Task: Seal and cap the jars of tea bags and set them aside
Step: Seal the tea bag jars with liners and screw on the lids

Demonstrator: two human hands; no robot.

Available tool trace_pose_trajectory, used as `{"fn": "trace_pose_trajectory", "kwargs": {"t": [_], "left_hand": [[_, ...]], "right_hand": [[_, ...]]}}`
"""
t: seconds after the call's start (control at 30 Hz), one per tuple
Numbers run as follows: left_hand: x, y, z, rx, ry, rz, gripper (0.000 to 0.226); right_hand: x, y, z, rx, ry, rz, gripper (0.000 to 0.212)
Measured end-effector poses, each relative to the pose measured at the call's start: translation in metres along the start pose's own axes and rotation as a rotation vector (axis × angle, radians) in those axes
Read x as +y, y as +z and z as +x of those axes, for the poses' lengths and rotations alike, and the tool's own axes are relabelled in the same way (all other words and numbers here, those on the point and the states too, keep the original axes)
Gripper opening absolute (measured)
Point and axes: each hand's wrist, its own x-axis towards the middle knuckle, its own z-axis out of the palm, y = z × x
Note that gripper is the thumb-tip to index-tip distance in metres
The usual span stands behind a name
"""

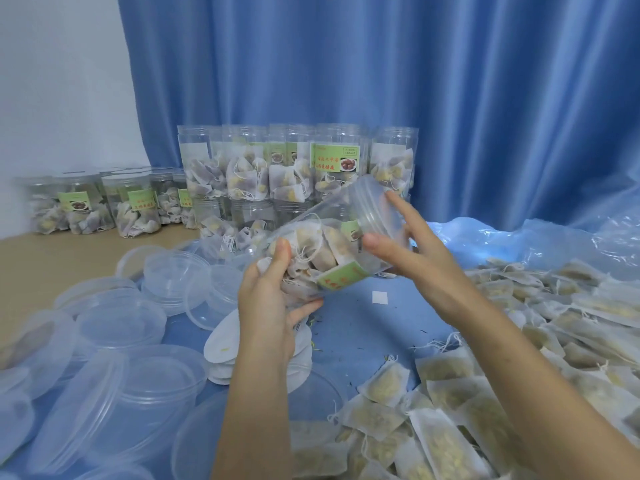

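At the middle of your view, above the blue sheet [360, 327], you hold a clear jar [322, 247] of tea bags tilted, its bottom toward eight o'clock and its mouth toward two o'clock. Your left hand [273, 303] grips the lower end, thumb across the near wall and fingers curled under it. Your right hand [412, 258] is at the mouth end, where a translucent cap [372, 209] sits over the threads; the thumb presses the near rim and the fingers reach round the far side, so it is grasping the cap. Whether a seal disc already lies under the cap cannot be told from here.

By my reading, you are on the capping step: the cap is on the neck and wants turning tight. The next move calls for a firm counter-hold with the left hand while the right twists, keeping the cap square to the threads so it does not cross-thread. Then the jar goes with the capped jars [104, 206] at ten o'clock, beside the stacked jars [294, 168] at twelve o'clock against the blue curtain [381, 64].

Spare caps [121, 327] lie scattered from seven to ten o'clock, white seal discs [221, 344] sit just below your left wrist, and loose tea bags [519, 358] spread from three to five o'clock.
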Motion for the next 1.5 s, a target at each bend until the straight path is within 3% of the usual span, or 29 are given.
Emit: {"fn": "trace_pose_trajectory", "kwargs": {"t": [0.13,0.2,0.23,0.3,0.37,0.43,0.57,0.63,0.73,1.0,1.13,1.23,1.33,1.5], "left_hand": [[0.004,0.002,-0.006,-0.018,-0.223,0.051,0.031],[0.010,0.003,-0.009,0.080,-0.259,0.080,0.027],[0.013,0.003,-0.008,0.154,-0.223,0.123,0.030],[0.026,0.002,-0.008,0.183,-0.069,0.272,0.063],[0.045,0.003,-0.010,0.010,0.117,0.491,0.089],[0.068,0.002,-0.012,-0.168,0.234,0.713,0.098],[0.114,-0.017,-0.011,-0.167,0.445,1.201,0.122],[0.132,-0.035,-0.009,-0.226,0.535,1.194,0.123],[0.156,-0.076,-0.008,-0.186,0.576,1.057,0.106],[0.204,-0.227,-0.001,0.200,0.438,0.971,0.101],[0.212,-0.292,0.000,0.381,0.368,1.005,0.114],[0.216,-0.325,0.008,0.471,0.287,1.047,0.117],[0.215,-0.343,0.023,0.472,0.220,1.086,0.116],[0.207,-0.351,0.051,0.420,0.168,1.088,0.122]], "right_hand": [[-0.005,0.012,-0.004,0.129,-0.064,-0.037,0.094],[-0.011,0.019,-0.009,0.163,-0.114,-0.058,0.094],[-0.016,0.023,-0.012,0.164,-0.155,-0.082,0.091],[-0.026,0.033,-0.019,0.162,-0.267,-0.137,0.087],[-0.033,0.042,-0.025,0.191,-0.398,-0.174,0.089],[-0.040,0.052,-0.027,0.237,-0.478,-0.177,0.090],[-0.066,0.070,-0.016,0.248,-0.433,-0.072,0.094],[-0.082,0.086,-0.007,0.201,-0.401,-0.052,0.090],[-0.103,0.127,0.002,0.095,-0.425,-0.057,0.082],[-0.137,0.292,0.015,-0.142,-0.461,-0.163,0.069],[-0.146,0.361,0.014,-0.141,-0.688,-0.455,0.053],[-0.145,0.402,0.013,-0.217,-0.833,-0.663,0.065],[-0.135,0.431,0.018,-0.287,-0.833,-0.793,0.077],[-0.115,0.449,0.048,-0.286,-0.935,-0.908,0.074]]}}
